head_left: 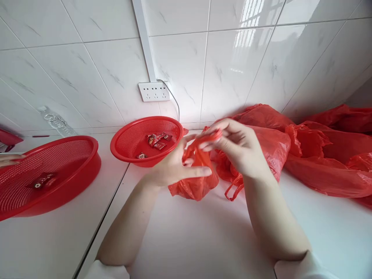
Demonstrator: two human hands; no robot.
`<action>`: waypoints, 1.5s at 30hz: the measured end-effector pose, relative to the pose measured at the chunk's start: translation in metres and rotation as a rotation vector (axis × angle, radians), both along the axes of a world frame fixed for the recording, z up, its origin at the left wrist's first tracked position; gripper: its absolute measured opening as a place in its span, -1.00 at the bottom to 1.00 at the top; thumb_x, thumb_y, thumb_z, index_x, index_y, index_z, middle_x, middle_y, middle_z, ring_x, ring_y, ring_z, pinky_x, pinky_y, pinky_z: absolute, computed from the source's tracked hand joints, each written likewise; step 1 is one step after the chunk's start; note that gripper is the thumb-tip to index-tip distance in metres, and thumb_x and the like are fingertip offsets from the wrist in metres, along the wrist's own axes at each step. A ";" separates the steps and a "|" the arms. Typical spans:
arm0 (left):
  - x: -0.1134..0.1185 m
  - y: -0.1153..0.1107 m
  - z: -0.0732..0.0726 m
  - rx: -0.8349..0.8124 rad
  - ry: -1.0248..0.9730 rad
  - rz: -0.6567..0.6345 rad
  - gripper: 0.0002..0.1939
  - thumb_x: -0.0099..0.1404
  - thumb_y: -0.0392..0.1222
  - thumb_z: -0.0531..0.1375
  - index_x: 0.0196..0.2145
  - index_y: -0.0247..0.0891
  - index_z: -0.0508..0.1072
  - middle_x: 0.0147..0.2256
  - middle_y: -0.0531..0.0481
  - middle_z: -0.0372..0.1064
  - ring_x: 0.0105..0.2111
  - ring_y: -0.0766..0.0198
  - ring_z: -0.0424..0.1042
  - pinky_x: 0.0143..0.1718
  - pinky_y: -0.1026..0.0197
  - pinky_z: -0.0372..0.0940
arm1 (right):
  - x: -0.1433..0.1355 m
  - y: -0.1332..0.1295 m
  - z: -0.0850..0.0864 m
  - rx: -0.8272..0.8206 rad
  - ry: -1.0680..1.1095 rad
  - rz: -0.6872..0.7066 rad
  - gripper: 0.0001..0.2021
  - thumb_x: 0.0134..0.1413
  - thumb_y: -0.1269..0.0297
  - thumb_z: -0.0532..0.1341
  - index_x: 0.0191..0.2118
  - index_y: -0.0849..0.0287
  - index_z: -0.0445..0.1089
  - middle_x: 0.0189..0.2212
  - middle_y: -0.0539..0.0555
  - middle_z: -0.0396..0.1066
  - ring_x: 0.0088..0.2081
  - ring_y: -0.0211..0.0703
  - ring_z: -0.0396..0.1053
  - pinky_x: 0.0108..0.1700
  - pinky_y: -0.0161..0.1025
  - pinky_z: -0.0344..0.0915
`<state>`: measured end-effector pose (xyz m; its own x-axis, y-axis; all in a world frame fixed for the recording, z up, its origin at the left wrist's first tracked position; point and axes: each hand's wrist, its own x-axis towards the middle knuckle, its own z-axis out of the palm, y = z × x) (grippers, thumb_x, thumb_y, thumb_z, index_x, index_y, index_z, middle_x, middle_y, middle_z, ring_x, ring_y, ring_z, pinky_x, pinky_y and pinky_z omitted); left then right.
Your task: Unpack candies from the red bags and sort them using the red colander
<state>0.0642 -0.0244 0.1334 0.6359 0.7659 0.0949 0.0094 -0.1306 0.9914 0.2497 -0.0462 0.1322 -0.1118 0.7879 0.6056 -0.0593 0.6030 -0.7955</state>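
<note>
A small red plastic bag (199, 186) hangs between my two hands just above the white table. My left hand (174, 164) grips the bag's upper part from the left, its thumb stretched across the front. With fingers pinched, my right hand (238, 145) holds the gathered top of the same bag. Behind my left hand stands a round red basket (124, 135) with several small wrapped packets (159, 141) in it. What the bag contains cannot be made out.
Large filled red bags (273, 143) lie along the wall at the right. Another red basket (93, 162) stands at the left, with another person's hand (11, 159) at its rim. Behind it is a clear plastic bottle (56, 121). A socket panel (154, 92) with a cable is on the wall.
</note>
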 end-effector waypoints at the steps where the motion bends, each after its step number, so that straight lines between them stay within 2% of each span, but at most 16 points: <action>1: 0.003 -0.002 -0.003 0.072 0.037 -0.002 -0.44 0.03 -0.16 0.38 0.00 -0.07 0.36 -0.26 0.02 0.35 -0.32 0.32 0.36 -0.36 0.30 0.31 | -0.004 -0.004 0.001 0.083 -0.104 0.012 -0.87 0.19 0.20 0.17 -0.22 0.10 0.41 -0.26 0.07 0.49 -0.18 -0.12 0.48 -0.15 -0.15 0.45; 4: 0.008 -0.005 -0.010 0.141 0.055 0.017 -0.76 0.23 -0.05 0.22 -0.17 -0.17 0.46 -0.27 -0.03 0.41 -0.17 0.17 0.39 -0.18 0.16 0.33 | -0.009 -0.011 0.005 0.317 -0.352 -0.087 -0.84 0.16 0.24 0.19 -0.16 0.09 0.45 0.02 0.12 0.39 0.02 -0.01 0.37 0.02 -0.06 0.36; 6: 0.008 -0.004 -0.011 0.081 0.005 0.084 -0.73 0.31 0.01 0.12 -0.21 -0.19 0.48 -0.33 -0.02 0.44 -0.19 0.14 0.42 -0.17 0.13 0.33 | -0.005 -0.010 0.006 0.344 -0.450 -0.191 -0.79 0.15 0.24 0.20 -0.09 0.09 0.44 0.08 0.12 0.34 0.06 0.01 0.33 0.07 -0.04 0.31; 9: 0.005 -0.002 -0.006 -0.077 -0.097 0.152 -0.65 0.32 0.06 0.08 -0.13 -0.19 0.49 -0.36 -0.01 0.48 -0.25 0.14 0.46 -0.18 0.14 0.34 | 0.006 -0.004 0.004 0.213 -0.540 -0.194 -0.81 0.16 0.25 0.19 -0.12 0.10 0.44 -0.14 0.09 0.47 -0.11 -0.08 0.42 -0.08 -0.12 0.38; 12: -0.001 0.003 0.002 -0.304 -0.124 0.137 -0.61 0.30 0.07 0.10 -0.09 -0.21 0.50 -0.40 -0.03 0.50 -0.37 0.19 0.47 -0.28 0.18 0.36 | 0.016 -0.001 0.002 0.102 -0.496 -0.214 -0.89 0.14 0.27 0.21 -0.24 0.11 0.46 -0.33 0.04 0.48 -0.29 -0.16 0.43 -0.24 -0.19 0.38; 15: -0.007 0.011 0.006 -0.511 -0.169 0.110 -0.61 0.28 0.09 0.11 -0.12 -0.22 0.50 -0.51 -0.02 0.46 -0.50 0.26 0.44 -0.48 0.26 0.33 | 0.027 0.000 0.001 0.077 -0.397 -0.328 -0.91 0.08 0.24 0.26 -0.32 0.11 0.46 -0.36 0.04 0.47 -0.31 -0.15 0.41 -0.24 -0.18 0.37; 18: -0.014 0.018 0.006 -0.562 -0.199 0.072 -0.56 0.27 0.14 0.09 -0.18 -0.28 0.51 -0.71 0.05 0.29 -0.71 0.34 0.28 -0.68 0.33 0.20 | 0.032 -0.001 0.003 0.063 -0.345 -0.364 -0.87 0.06 0.17 0.28 -0.34 0.10 0.47 -0.36 0.05 0.47 -0.27 -0.11 0.41 -0.21 -0.14 0.37; 21: -0.016 0.021 0.003 -0.529 -0.123 -0.013 -0.45 0.27 0.22 0.01 -0.33 -0.34 0.51 -0.83 0.09 0.13 -0.86 0.40 0.04 -0.83 0.34 -0.03 | 0.028 -0.002 0.004 0.021 -0.304 -0.280 -0.77 0.12 0.06 0.22 -0.23 0.08 0.47 -0.32 0.06 0.47 -0.28 -0.13 0.41 -0.23 -0.17 0.37; 23: -0.016 0.020 0.000 -0.503 -0.059 -0.075 -0.37 0.27 0.27 -0.05 -0.53 -0.35 0.47 -0.84 0.00 0.15 -0.86 0.37 0.07 -0.85 0.33 -0.07 | 0.021 -0.002 0.004 -0.016 -0.336 -0.182 -0.70 0.13 0.00 0.19 -0.16 0.08 0.46 -0.30 0.07 0.47 -0.30 -0.15 0.41 -0.27 -0.21 0.36; 26: -0.017 0.017 0.000 -0.510 -0.009 -0.153 -0.29 0.28 0.31 -0.12 -0.71 -0.30 0.35 -0.85 -0.06 0.15 -0.85 0.34 0.12 -0.82 0.31 -0.01 | 0.013 0.000 0.003 0.009 -0.427 -0.122 -0.71 0.05 -0.01 0.25 -0.26 0.11 0.48 -0.37 0.07 0.45 -0.35 -0.16 0.38 -0.32 -0.23 0.33; 29: -0.021 0.017 0.005 -0.520 -0.043 -0.201 -0.27 0.29 0.32 -0.18 -0.50 -0.34 0.48 -0.87 0.02 0.11 -0.87 0.37 0.07 -0.80 0.33 -0.04 | 0.011 0.001 0.002 0.125 -0.388 -0.173 -0.78 0.01 0.05 0.30 -0.37 0.10 0.47 -0.40 0.06 0.41 -0.36 -0.16 0.34 -0.30 -0.20 0.32; 33: -0.026 0.023 0.010 -0.522 -0.101 -0.234 -0.27 0.32 0.30 -0.21 -0.15 -0.39 0.46 -0.64 -0.10 0.42 -0.86 0.40 0.08 -0.80 0.32 -0.07 | 0.014 -0.004 0.002 0.240 -0.319 -0.196 -0.88 0.03 0.14 0.30 -0.38 0.05 0.48 -0.38 0.07 0.36 -0.32 -0.14 0.33 -0.25 -0.16 0.34; 38: -0.021 0.030 0.007 -0.497 -0.244 -0.072 -0.42 0.34 0.21 -0.12 -0.07 -0.31 0.39 -0.50 -0.10 0.45 -0.70 0.39 0.27 -0.68 0.35 0.10 | 0.017 -0.009 0.004 0.153 -0.662 0.094 -0.93 0.06 0.32 0.26 -0.34 0.05 0.51 -0.41 0.03 0.38 -0.43 -0.23 0.31 -0.36 -0.23 0.28; 41: -0.016 0.025 0.004 -0.347 -0.193 -0.052 -0.40 0.32 0.27 -0.12 -0.10 -0.29 0.39 -0.58 -0.02 0.36 -0.71 0.38 0.22 -0.66 0.33 0.12 | 0.018 -0.001 0.001 0.046 -0.775 0.198 -0.88 0.06 0.39 0.23 -0.31 0.06 0.50 -0.39 0.00 0.43 -0.42 -0.25 0.33 -0.34 -0.27 0.27; 43: -0.014 0.017 0.003 -0.131 -0.035 -0.039 -0.37 0.30 0.30 -0.15 -0.10 -0.27 0.39 -0.63 0.03 0.31 -0.73 0.35 0.19 -0.65 0.29 0.13 | 0.016 0.008 -0.005 -0.046 -0.685 0.158 -0.92 0.08 0.33 0.22 -0.31 0.10 0.48 -0.38 0.01 0.45 -0.37 -0.23 0.36 -0.31 -0.27 0.29; 45: -0.012 0.008 0.003 0.174 0.137 0.075 -0.43 0.32 0.27 -0.11 -0.09 -0.24 0.40 -0.62 0.04 0.31 -0.66 0.31 0.26 -0.56 0.26 0.19 | 0.012 0.019 -0.012 -0.131 -0.501 0.059 -0.85 0.14 0.22 0.18 -0.27 0.14 0.45 -0.32 0.05 0.45 -0.30 -0.20 0.38 -0.27 -0.26 0.31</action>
